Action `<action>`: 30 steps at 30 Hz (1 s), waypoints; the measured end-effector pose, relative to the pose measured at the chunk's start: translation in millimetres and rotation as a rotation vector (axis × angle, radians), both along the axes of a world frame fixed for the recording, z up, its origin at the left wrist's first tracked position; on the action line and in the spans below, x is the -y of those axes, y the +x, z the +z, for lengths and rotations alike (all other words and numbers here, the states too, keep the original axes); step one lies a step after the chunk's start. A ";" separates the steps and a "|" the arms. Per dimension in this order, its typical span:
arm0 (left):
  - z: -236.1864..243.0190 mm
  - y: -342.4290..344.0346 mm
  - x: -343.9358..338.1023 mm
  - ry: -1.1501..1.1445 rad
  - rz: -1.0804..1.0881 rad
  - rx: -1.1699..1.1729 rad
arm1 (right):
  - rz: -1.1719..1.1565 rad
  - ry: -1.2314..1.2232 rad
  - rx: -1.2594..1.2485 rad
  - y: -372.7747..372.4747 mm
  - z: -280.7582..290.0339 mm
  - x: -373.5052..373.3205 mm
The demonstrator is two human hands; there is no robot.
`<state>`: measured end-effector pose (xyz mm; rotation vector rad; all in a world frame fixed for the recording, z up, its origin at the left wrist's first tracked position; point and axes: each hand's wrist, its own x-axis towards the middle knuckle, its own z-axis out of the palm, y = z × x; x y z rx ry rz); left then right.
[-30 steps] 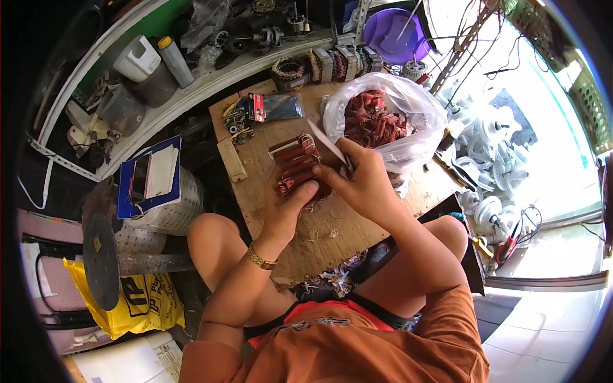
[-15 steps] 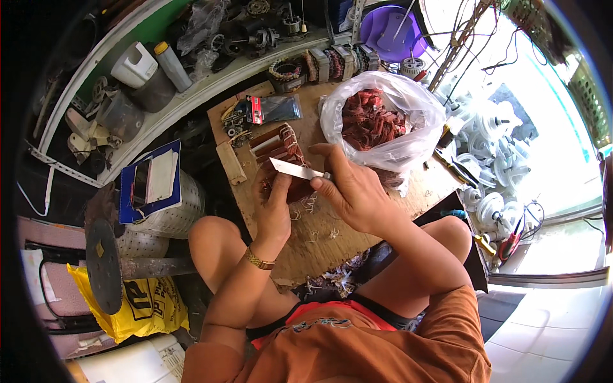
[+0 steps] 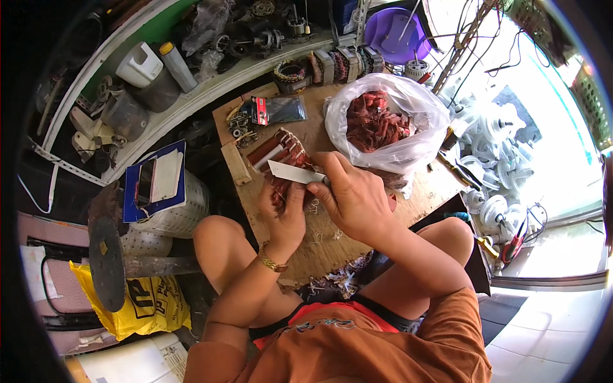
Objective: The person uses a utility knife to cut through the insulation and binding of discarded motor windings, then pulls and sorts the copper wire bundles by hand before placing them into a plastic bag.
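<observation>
In my right hand (image 3: 357,201) is a knife (image 3: 288,172) with a broad pale blade, its tip pointing left. Fingers of my left hand (image 3: 284,214) wrap round a motor stator (image 3: 267,152) with reddish-brown windings laced with pale cord. The blade lies across the front of the windings, close above my left thumb; whether its edge touches them I cannot tell. Part of the stator is hidden behind the blade and my fingers. Bits of cut cord (image 3: 317,237) lie on the wooden board (image 3: 303,262) below my hands.
A plastic bag (image 3: 338,121) of reddish scraps stands behind my right hand. At the board's far left are a packaged item (image 3: 281,110), small metal parts (image 3: 241,126) and a wood block (image 3: 235,163). More stators (image 3: 332,66) line the back. Pliers (image 3: 465,171) lie at right.
My left hand has shifted slightly right, and the stator has turned a little in it. The knife stays in my right hand, its blade still across the windings. The whole view has moved slightly.
</observation>
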<state>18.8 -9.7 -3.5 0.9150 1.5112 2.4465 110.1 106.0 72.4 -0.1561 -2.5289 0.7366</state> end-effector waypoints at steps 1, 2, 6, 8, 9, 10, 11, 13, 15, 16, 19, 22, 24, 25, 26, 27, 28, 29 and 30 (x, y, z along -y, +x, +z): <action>-3.2 -0.2 1.6 -0.037 0.011 -0.003 | -0.028 0.004 0.011 -0.2 1.6 1.5; -6.2 -1.5 1.8 -0.038 0.013 -0.006 | -0.026 0.003 0.008 -1.2 2.0 1.6; -11.9 -7.5 -4.2 -0.043 -0.077 0.284 | 0.063 -0.234 0.067 -5.1 -2.5 -21.7; -13.9 -9.4 -4.9 0.040 -0.212 0.436 | 0.157 -0.438 0.095 -8.8 -9.5 -35.2; -14.8 -9.6 -5.2 0.028 -0.245 0.438 | 0.239 -0.571 0.030 -10.2 -12.9 -39.1; -16.2 -10.1 -4.2 0.015 -0.275 0.442 | 0.322 -0.706 -0.033 -11.0 -12.7 -39.4; -17.5 -10.5 -3.4 0.014 -0.275 0.442 | 0.255 -0.693 0.081 -8.2 -11.4 -39.3; -19.2 -11.6 -2.6 -0.014 -0.272 0.316 | 0.197 -0.612 0.078 -7.2 -6.1 -38.7; -23.9 -14.8 0.0 -0.043 -0.298 0.328 | 0.139 -0.529 0.072 -7.0 -6.1 -38.1; -22.4 -14.8 -0.1 -0.066 -0.323 0.345 | 0.138 -0.499 -0.020 -7.6 -8.9 -37.4; -17.5 -9.7 -2.4 0.039 -0.336 0.326 | 0.121 -0.533 -0.093 -7.4 -10.2 -35.5; -13.8 -10.4 -1.3 -0.023 -0.308 0.422 | 0.118 -0.549 -0.036 -5.1 -7.5 -38.1; -7.8 -11.3 -2.0 -0.037 -0.305 0.475 | 0.131 -0.497 0.005 -3.9 -7.6 -39.6; -3.4 -11.1 -3.0 -0.050 -0.304 0.527 | 0.123 -0.311 -0.028 -3.6 -7.9 -40.2; -1.5 -10.8 -3.3 -0.051 -0.305 0.528 | 0.116 -0.125 -0.059 -3.5 -8.3 -40.6; -0.2 -10.6 -3.7 -0.057 -0.281 0.454 | 0.114 -0.125 -0.058 -4.3 -10.2 -40.7; 0.7 -10.8 -3.9 -0.061 -0.255 0.379 | 0.111 -0.130 -0.079 -6.3 -12.9 -40.5; 0.4 -10.5 -4.5 -0.061 -0.254 0.379 | 0.107 -0.135 -0.099 -7.7 -14.7 -40.5; -0.6 -9.8 -5.3 -0.044 -0.252 0.392 | 0.108 -0.135 -0.099 -7.7 -15.4 -40.6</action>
